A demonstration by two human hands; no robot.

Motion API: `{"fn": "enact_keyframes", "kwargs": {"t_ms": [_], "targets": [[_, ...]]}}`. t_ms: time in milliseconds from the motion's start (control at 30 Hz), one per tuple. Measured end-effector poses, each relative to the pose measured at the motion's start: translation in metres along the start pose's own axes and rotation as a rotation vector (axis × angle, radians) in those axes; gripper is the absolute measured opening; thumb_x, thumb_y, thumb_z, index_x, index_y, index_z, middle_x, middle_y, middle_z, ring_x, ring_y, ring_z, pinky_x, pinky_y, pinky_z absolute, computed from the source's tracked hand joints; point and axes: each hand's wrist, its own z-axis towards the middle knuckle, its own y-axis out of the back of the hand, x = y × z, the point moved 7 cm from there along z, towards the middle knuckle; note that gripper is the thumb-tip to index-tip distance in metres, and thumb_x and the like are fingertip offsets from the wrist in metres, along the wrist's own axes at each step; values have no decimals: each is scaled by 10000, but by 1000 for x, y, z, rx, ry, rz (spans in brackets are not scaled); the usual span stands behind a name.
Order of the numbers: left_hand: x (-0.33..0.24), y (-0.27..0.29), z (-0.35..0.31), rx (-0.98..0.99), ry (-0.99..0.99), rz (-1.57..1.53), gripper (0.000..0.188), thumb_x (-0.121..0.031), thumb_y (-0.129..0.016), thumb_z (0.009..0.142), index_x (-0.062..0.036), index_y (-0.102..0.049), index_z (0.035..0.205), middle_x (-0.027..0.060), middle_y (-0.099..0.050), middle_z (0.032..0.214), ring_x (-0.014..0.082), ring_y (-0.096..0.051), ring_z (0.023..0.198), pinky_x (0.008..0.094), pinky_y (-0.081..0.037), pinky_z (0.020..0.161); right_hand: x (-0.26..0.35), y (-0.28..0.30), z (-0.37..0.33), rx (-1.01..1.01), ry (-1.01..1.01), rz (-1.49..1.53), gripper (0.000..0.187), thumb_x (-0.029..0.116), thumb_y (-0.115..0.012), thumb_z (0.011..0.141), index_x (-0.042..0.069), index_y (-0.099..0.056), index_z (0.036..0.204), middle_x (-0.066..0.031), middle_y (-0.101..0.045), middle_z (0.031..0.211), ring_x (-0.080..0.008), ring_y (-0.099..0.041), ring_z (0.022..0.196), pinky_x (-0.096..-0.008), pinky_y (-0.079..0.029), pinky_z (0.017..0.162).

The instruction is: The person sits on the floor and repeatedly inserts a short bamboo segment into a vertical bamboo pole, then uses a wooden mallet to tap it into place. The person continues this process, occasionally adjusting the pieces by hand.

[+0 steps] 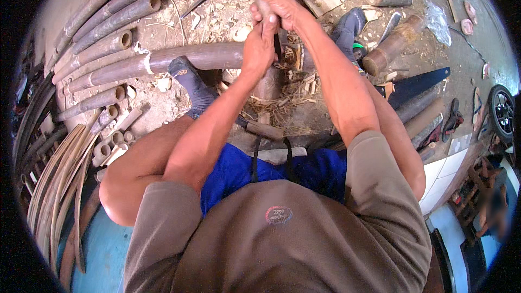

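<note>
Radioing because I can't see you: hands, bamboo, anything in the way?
Left hand gripping dark-bladed tool, right hand over its top. Tool by pale-edged cut, bamboo pole lying across. Chips scattered around.

Okay, so both hands are stacked on a dark-bladed tool (278,49): left hand (260,43) lower, right hand (279,5) up top. The blade points down right beside a rough opening (293,57) in a thick brown bamboo pole (201,56). Pale chips (242,33) everywhere on the floor (157,100), handsaw (420,85) off to the right, cut tubes (116,17) and long strips (61,184) over on the left.
</note>
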Motion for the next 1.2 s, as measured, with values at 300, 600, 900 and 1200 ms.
{"fn": "enact_keyframes", "kwargs": {"t_ms": [300, 600, 900, 1200], "targets": [[43, -15, -73, -539, 23, -619, 642, -661, -307, 1106, -77, -560, 1193, 67, -614, 934, 114, -554, 772, 299, -460, 548, -55, -106, -8, 477, -198, -677, 601, 308, -840, 857, 38, -604, 1339, -66, -636, 772, -149, -599, 539, -288, -517, 450], [-83, -49, -3, 245, -277, 180, 1018, -787, -151, 1036, 53, -704, 1189, 348, -691, 1070, 439, -660, 1136, 495, -463, 1052, 125, 36, -171, -645, 439, -1227, 396, 412, -752, 882, 138, -749, 1169, -195, -738, 1195, -385, -722, 1081, -470, -575, 912], [-161, -44, -23, 500, -624, 400, 996, -828, -296, 988, 58, -743, 1084, 312, -717, 1156, 436, -676, 1116, 521, -516, 986, -48, 13, -265, -727, 113, -1067, 388, 284, -732, 902, 44, -589, 1172, -236, -736, 968, -390, -724, 712, -497, -596, 669], [5, -3, -17, 394, -784, 967, 834, -483, -894, 731, -39, -578, 1362, 180, -627, 1295, 373, -623, 1237, 488, -510, 1049, -198, -76, -178, -1113, 163, -18, 312, 125, -705, 840, 2, -620, 1115, -76, -691, 932, -216, -645, 814, -381, -522, 779]]}}
